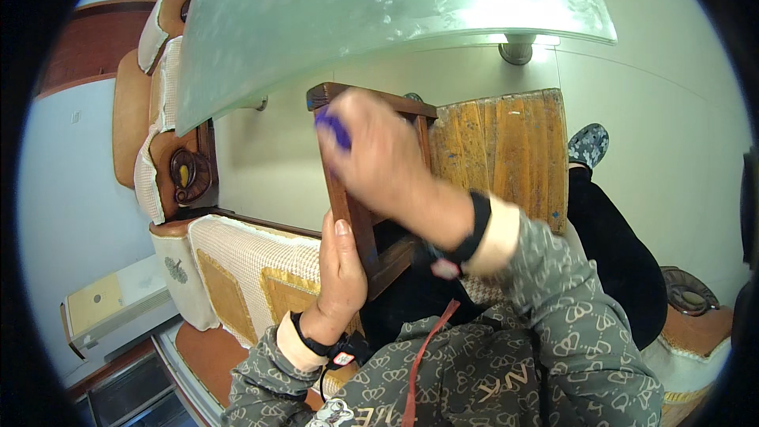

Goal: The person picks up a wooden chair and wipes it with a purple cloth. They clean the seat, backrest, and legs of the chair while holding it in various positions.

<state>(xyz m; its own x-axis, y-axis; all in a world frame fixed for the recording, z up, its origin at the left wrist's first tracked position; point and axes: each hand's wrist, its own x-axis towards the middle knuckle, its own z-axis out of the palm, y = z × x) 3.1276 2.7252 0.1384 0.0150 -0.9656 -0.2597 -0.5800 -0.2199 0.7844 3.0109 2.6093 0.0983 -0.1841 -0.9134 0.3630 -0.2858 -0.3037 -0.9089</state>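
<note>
A wooden stool (498, 154) lies on its side across my lap, its worn plank seat facing right and its dark legs pointing left. My left hand (341, 276) holds a lower leg-frame bar (354, 228) from the left side, thumb resting along the wood. Over the upper end of the same frame is my right hand (379, 154), blurred by motion. A small purple item (334, 129), possibly cloth, is pinched in its fingers against the wood. Most of that item is hidden under the hand.
A frosted glass table (356, 29) with a flower pattern stands just beyond the stool. To the left runs a sofa (255, 261) with woven covers and carved armrests. One foot in a patterned clog (588, 145) rests on the tiled floor (640, 190) at right.
</note>
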